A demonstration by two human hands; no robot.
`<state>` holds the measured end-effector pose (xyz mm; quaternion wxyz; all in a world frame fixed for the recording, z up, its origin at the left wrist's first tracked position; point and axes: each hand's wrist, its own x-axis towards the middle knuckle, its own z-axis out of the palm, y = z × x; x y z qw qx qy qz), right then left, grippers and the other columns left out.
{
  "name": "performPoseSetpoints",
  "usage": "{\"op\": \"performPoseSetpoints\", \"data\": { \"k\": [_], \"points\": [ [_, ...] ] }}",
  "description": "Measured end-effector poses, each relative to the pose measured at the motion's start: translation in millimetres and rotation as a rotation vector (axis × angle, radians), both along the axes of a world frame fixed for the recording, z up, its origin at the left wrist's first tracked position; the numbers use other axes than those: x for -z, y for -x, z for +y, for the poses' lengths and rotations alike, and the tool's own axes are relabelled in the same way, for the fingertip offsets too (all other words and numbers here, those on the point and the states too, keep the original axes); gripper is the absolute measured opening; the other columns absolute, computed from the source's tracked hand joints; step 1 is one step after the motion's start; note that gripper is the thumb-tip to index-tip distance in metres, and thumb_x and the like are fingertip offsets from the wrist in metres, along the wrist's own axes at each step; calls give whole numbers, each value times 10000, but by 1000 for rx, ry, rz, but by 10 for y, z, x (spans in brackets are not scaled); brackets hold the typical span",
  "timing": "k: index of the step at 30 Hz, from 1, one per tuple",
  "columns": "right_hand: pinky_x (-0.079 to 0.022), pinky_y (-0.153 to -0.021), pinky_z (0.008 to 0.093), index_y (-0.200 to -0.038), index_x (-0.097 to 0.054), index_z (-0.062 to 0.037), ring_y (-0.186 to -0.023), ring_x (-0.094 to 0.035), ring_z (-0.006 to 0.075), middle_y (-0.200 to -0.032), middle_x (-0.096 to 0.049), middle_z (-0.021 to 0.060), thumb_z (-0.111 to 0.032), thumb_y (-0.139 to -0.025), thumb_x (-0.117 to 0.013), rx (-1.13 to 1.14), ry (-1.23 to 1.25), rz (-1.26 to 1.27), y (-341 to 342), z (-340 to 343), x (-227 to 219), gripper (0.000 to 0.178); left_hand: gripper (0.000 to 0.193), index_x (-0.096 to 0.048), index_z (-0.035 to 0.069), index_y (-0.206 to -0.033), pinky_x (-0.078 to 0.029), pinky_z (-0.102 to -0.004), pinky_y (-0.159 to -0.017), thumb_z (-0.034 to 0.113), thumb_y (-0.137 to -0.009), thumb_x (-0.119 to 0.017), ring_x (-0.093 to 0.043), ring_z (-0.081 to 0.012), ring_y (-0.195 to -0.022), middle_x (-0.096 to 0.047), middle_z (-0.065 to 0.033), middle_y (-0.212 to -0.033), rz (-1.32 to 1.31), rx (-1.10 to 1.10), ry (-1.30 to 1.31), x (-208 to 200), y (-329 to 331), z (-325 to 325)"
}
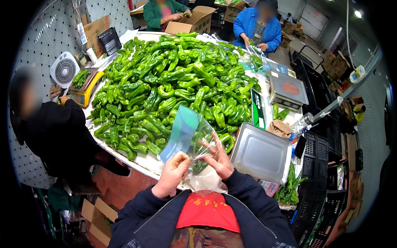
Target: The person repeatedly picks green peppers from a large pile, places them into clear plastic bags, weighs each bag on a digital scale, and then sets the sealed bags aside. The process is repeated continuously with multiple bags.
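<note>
Bag (188,134), clear plastic with a blue band, is held up between both hands just above the near edge of the surface (144,162). Left hand (173,171) has its fingers closed on the bag's lower edge; right hand (219,159) pinches its side, fingers partly spread. Just right lies a metal tray (260,155). Beyond the bag, a big heap of green peppers (173,82) covers the surface. Farther right sits a scale (287,89). At the far end a person in a blue jacket (256,29) handles another bag, near a cardboard box (192,22).
</note>
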<state>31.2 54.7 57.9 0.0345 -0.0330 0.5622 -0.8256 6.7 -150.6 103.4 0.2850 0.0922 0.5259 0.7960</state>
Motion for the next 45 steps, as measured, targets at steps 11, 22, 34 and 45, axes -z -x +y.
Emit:
{"op": "performPoseSetpoints", "data": {
  "k": [11, 22, 34, 45],
  "points": [
    [-461, -1025, 403, -1595, -176, -197, -1175, -626, 318, -1289, -628, 218, -229, -960, -594, -835, -389, 227, 203, -534, 25, 760, 123, -501, 95, -912, -256, -220, -416, 134, -1027, -520, -306, -45, -443, -375, 53, -563, -127, -416, -61, 5, -75, -733],
    [-567, -833, 311, -1590, -108, -143, -966, -697, 240, -1241, -623, 241, -153, -972, -612, -202, 2, -349, 726, -187, 396, 798, 180, -587, 61, -895, -195, -209, -422, 167, -1033, -541, -281, 10, -464, -371, 104, -575, 133, -831, 337, 182, -151, -1398],
    [-438, -985, 430, -1199, -606, -37, -1114, -527, 381, -1191, -554, 187, -9, -805, -616, 621, -1195, 310, 2116, 13, 602, 395, 92, -638, 12, -987, -381, -199, -637, 81, -996, -578, -465, -21, -715, -571, 45, -805, 158, -642, 495, 455, 16, -1207],
    [-392, -1069, 487, -1139, -639, -169, -1289, -475, 370, -1343, -535, 168, 7, -726, -631, 338, -1755, 574, 2855, 667, 702, 449, 122, -645, -24, -938, -402, -233, -555, 90, -963, -608, -490, -32, -639, -585, 23, -704, 223, -389, 495, 712, 348, -1012]
  ]
}}
